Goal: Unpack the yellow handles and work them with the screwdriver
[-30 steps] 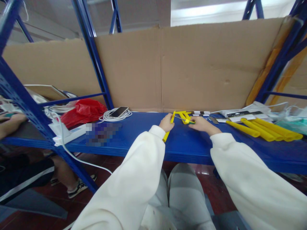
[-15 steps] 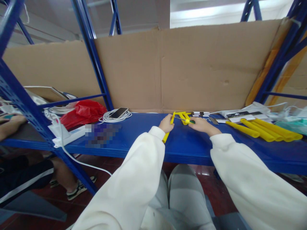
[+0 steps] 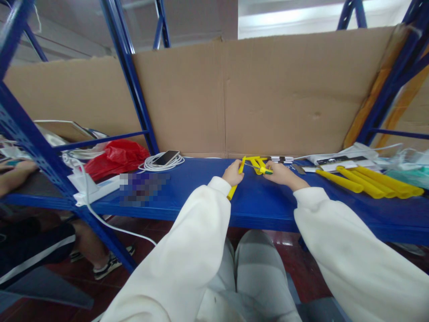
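Left fingers gripping yellow piece (image 3: pixel 234 187) in left hand (image 3: pixel 231 173); right hand (image 3: pixel 277 173) gripping screwdriver (image 3: pixel 267 171), shaft pointing toward left fingers. Front edge of blue shelf (image 3: pixel 197 184) running nearer than both hands; its flat top stretching leftward from left fingers to coiled white cable (image 3: pixel 158 168). Yellow tubes (image 3: pixel 363 182) bounding room right of right fingers. Cardboard panel (image 3: pixel 224 98) standing beyond fingers. Yellow frame (image 3: pixel 256 160) lying between hands; join with yellow piece unclear. Screwdriver tip too small to make out; fingertips partly hiding.
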